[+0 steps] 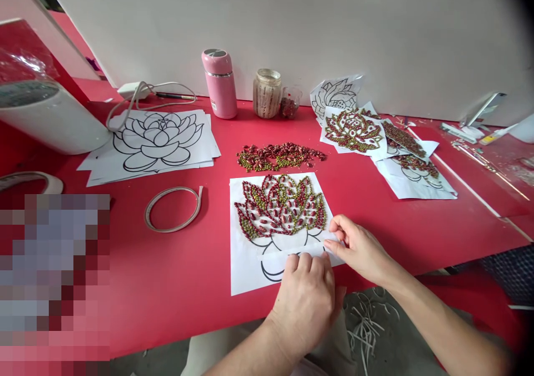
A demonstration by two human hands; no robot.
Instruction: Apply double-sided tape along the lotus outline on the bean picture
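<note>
A white sheet (244,273) with a black lotus outline lies on the red table in front of me. Dark red beans and green mung beans (283,209) cover the upper petals, while the lower petals are bare. My left hand (306,292) is closed over the sheet's lower edge, knuckles up, and hides whatever its fingers hold. Beside it, my right hand (354,248) pinches at the sheet's right edge; a pale strip seems to run there, too faint to make out. Just behind the sheet is a loose pile of mixed beans (279,158).
A coil of tape (173,209) lies left of the sheet, before stacked lotus printouts (162,142). A pink flask (219,84) and glass jar (267,93) stand behind. Bean-covered sheets (354,131) overlap at right. White strips (367,331) litter the floor.
</note>
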